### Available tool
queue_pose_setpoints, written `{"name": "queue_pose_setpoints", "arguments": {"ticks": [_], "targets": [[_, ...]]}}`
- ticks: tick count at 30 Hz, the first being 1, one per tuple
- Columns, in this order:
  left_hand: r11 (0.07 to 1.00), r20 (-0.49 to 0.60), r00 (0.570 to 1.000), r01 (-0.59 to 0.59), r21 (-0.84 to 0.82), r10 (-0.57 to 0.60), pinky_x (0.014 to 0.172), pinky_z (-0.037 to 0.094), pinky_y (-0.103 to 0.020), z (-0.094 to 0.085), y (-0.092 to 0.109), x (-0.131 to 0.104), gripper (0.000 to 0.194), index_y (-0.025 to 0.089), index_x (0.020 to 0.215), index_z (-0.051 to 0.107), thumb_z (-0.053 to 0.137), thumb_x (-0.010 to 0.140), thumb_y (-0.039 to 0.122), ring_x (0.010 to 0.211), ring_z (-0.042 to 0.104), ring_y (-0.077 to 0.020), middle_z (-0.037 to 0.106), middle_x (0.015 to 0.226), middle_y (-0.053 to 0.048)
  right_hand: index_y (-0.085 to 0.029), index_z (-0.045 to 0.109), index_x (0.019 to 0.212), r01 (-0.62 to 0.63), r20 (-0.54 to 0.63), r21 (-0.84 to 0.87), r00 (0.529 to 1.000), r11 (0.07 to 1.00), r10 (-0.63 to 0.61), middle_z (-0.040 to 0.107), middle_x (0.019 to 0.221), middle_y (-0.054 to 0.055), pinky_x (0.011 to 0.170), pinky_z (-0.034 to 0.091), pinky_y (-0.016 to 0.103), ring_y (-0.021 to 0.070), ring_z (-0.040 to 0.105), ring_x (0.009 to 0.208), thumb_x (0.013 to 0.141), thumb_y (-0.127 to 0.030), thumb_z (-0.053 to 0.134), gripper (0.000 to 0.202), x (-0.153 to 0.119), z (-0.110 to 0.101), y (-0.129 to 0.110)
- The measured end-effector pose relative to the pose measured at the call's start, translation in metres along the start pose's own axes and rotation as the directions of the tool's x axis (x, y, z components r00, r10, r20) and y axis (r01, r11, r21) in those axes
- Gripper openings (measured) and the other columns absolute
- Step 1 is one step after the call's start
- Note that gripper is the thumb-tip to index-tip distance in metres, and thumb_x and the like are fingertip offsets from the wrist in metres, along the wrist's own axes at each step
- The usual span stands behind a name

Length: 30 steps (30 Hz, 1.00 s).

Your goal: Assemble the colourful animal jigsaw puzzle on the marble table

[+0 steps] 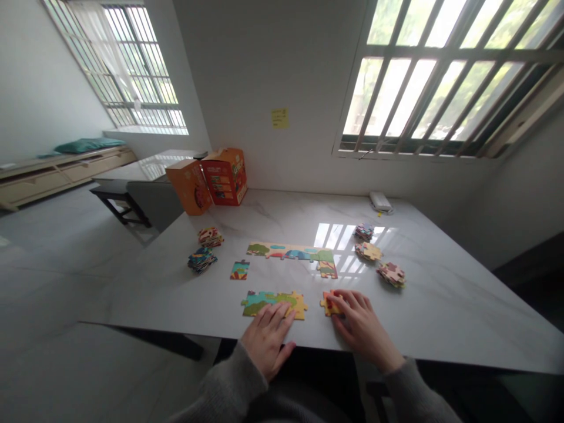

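My left hand lies with its fingers spread on the lower edge of a joined green and yellow puzzle section. To the right, my right hand has its fingers closed on an orange and yellow puzzle piece, partly hidden beneath them. A gap separates this piece from the joined section. Farther back lies a long joined puzzle strip, its right end turning down toward me. A single teal piece rests apart on the left.
Two piece stacks stand at the left, and three at the right. Orange boxes and a white device are at the back of the white table.
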<state>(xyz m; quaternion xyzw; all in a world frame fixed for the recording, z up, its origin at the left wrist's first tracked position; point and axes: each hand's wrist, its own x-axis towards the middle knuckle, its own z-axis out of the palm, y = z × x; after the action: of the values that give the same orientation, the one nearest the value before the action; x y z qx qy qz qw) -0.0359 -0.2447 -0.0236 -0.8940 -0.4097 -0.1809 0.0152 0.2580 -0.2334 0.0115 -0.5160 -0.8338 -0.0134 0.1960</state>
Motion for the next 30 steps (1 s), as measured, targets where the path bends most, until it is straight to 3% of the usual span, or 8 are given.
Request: {"name": "queue_pose_setpoints", "arguments": {"ticks": [8, 11, 14, 17, 21, 25, 30], "targets": [[0.999, -0.036, 0.999, 0.034, -0.036, -0.036, 0.113, 0.034, -0.049, -0.001, -0.001, -0.008, 0.057, 0.019, 0.144, 0.047, 0.055, 0.09, 0.036, 0.133, 0.043, -0.0308, 0.05, 0.147, -0.012, -0.028, 0.057, 0.133, -0.004, 0.023, 0.025, 1.0, 1.0, 0.003, 0.059, 0.129, 0.01, 0.099, 0.043, 0.046, 0.0282, 0.052, 0.116, 0.092, -0.025, 0.054, 0.041, 0.005, 0.004, -0.011], [0.996, -0.062, 0.997, 0.032, -0.084, -0.037, 0.11, 0.037, -0.047, -0.01, -0.011, -0.005, 0.054, 0.02, 0.142, 0.048, 0.054, 0.091, 0.036, 0.131, 0.045, -0.0303, 0.051, 0.145, -0.012, -0.028, 0.057, 0.132, -0.001, 0.023, 0.034, 1.0, 0.999, 0.0, 0.059, 0.129, 0.01, 0.1, 0.042, 0.046, 0.0285, 0.052, 0.117, 0.092, -0.025, 0.055, 0.04, 0.007, 0.005, -0.014], [0.991, -0.079, 0.993, 0.082, -0.109, -0.091, 0.108, 0.04, -0.047, -0.028, -0.047, 0.003, 0.044, 0.02, 0.134, 0.054, 0.051, 0.092, 0.028, 0.127, 0.048, -0.0289, 0.056, 0.139, -0.012, -0.028, 0.057, 0.133, 0.005, 0.021, 0.032, 1.0, 0.999, -0.005, 0.06, 0.129, 0.01, 0.099, 0.043, 0.046, 0.0282, 0.052, 0.116, 0.092, -0.026, 0.055, 0.041, 0.008, 0.005, -0.015], [0.976, -0.046, 0.977, 0.202, -0.085, -0.207, 0.107, 0.042, -0.046, -0.045, -0.102, 0.015, 0.039, 0.018, 0.127, 0.058, 0.051, 0.088, 0.02, 0.123, 0.051, -0.0278, 0.06, 0.129, -0.012, -0.029, 0.056, 0.134, 0.008, 0.014, 0.032, 1.0, 0.999, -0.008, 0.06, 0.129, 0.009, 0.098, 0.043, 0.045, 0.0282, 0.052, 0.116, 0.092, -0.026, 0.055, 0.042, 0.007, 0.006, -0.014], [0.957, 0.053, 0.956, 0.289, -0.016, -0.288, 0.108, 0.042, -0.045, -0.049, -0.16, 0.029, 0.044, 0.018, 0.122, 0.059, 0.058, 0.077, 0.014, 0.123, 0.05, -0.0274, 0.057, 0.132, -0.012, -0.029, 0.056, 0.134, 0.004, 0.005, 0.041, 1.0, 0.999, -0.004, 0.06, 0.129, 0.009, 0.099, 0.043, 0.046, 0.0282, 0.052, 0.116, 0.092, -0.026, 0.055, 0.042, 0.007, 0.008, -0.012], [0.96, 0.14, 0.951, 0.279, -0.016, -0.274, 0.101, 0.045, -0.042, -0.045, -0.18, 0.037, 0.031, 0.02, 0.105, 0.064, 0.059, 0.075, 0.013, 0.111, 0.055, -0.0257, 0.062, 0.118, -0.009, -0.03, 0.057, 0.132, 0.011, -0.01, 0.035, 1.0, 0.999, -0.011, 0.06, 0.128, 0.009, 0.097, 0.044, 0.046, 0.0285, 0.053, 0.115, 0.092, -0.027, 0.055, 0.041, 0.007, 0.01, -0.01], [0.978, 0.177, 0.962, 0.21, 0.023, -0.21, 0.092, 0.048, -0.041, -0.055, -0.177, 0.038, 0.03, 0.018, 0.097, 0.062, 0.065, 0.067, 0.017, 0.096, 0.056, -0.0263, 0.059, 0.101, -0.008, -0.03, 0.057, 0.133, 0.023, -0.011, 0.026, 1.0, 0.999, -0.023, 0.061, 0.128, 0.009, 0.096, 0.044, 0.046, 0.029, 0.053, 0.115, 0.093, -0.029, 0.055, 0.041, 0.007, 0.012, -0.009]]}}
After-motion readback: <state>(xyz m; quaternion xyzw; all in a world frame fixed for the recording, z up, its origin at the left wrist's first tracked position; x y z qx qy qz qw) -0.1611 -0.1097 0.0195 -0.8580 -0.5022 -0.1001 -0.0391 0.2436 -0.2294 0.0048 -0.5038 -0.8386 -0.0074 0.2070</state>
